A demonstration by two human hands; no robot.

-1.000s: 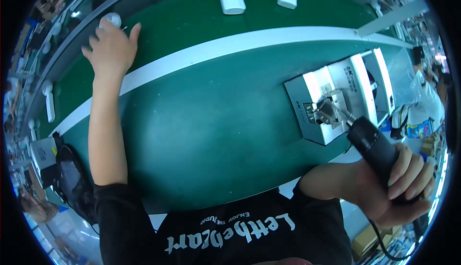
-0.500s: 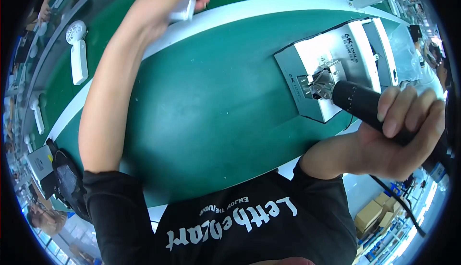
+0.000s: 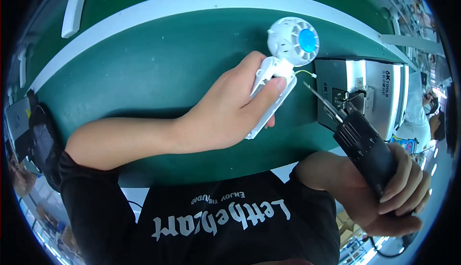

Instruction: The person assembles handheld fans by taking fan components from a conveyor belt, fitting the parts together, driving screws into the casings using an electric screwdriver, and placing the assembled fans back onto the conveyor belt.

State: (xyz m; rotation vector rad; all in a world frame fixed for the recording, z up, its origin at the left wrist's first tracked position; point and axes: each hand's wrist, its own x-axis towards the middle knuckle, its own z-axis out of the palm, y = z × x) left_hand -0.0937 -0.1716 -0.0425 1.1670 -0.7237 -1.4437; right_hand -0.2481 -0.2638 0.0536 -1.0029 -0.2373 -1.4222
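Left hand (image 3: 225, 114): clamped on white fan (image 3: 281, 68).
Right hand (image 3: 396, 195): gripping black screwdriver (image 3: 362, 142).
Beside: grey box (image 3: 370, 94) on green worktop (image 3: 144, 73).

Left hand (image 3: 230, 106): forearm reaching across from the left, fingers curled shut in a grip, thumb on top.
Right hand (image 3: 398, 193): low at right, fist clenched, wrist bent.

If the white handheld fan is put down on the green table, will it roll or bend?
The white handheld fan looks like rigid plastic, so it probably won't bend. Its round head might rock slightly, though the flat handle in the left hand should stop rolling.
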